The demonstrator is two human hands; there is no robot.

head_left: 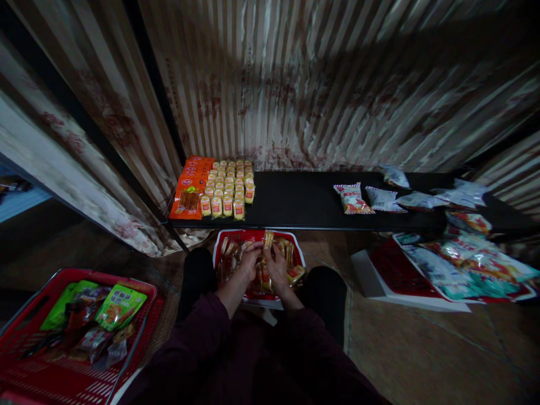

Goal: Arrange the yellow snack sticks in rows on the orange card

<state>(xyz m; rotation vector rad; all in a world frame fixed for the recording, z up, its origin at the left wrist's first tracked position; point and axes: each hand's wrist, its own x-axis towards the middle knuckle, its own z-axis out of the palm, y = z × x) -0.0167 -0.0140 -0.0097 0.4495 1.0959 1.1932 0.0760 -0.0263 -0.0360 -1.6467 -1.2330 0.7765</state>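
Between my knees sits a red basket with a white rim, holding several small wrapped cakes. My right hand is closed on a yellow wrapped cake above the basket's far half. Beside it, my left hand has its fingers bent together, their tips close to that cake; what they hold, if anything, is hidden. On the low black shelf just beyond, rows of similar small packaged cakes stand at the left, against orange snack packets.
White-and-red snack bags lie along the right of the black shelf. On the floor at right, a tilted basket is piled with bags. A red basket with green packets stands at left. A pleated curtain hangs behind.
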